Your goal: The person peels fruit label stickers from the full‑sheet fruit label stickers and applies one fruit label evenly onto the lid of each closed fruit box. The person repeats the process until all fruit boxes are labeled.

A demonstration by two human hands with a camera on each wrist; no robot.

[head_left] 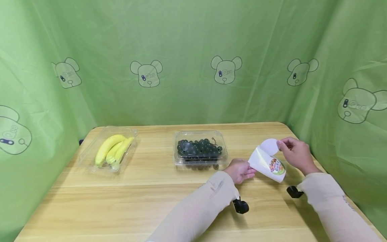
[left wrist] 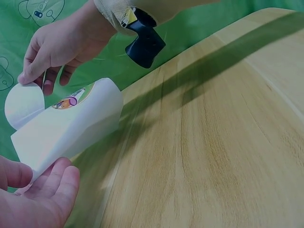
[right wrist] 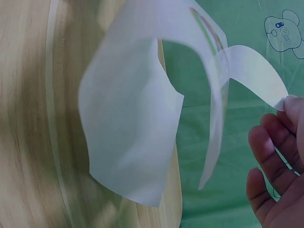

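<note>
My left hand [head_left: 240, 170] pinches the edge of a white sticker sheet [head_left: 259, 162] between thumb and fingers, holding it above the right side of the table. The sheet curls over, and a round label with a colourful fruit print [head_left: 276, 166] shows on it. Thumb and forefinger of my right hand [head_left: 297, 155] pinch the rim of a round sticker [head_left: 270, 146], its plain white side showing. In the left wrist view this sticker [left wrist: 24, 105] stands up from the sheet and overlaps its upper edge. From the right wrist, the sheet [right wrist: 133, 118] appears bent into a loose curve.
A clear plastic box of dark grapes [head_left: 199, 151] sits at the table's middle, left of my left hand. Farther left lies a clear package of yellow bananas [head_left: 113, 149]. Green curtains [head_left: 187, 97] with bear-head drawings surround the wooden table [head_left: 136, 201].
</note>
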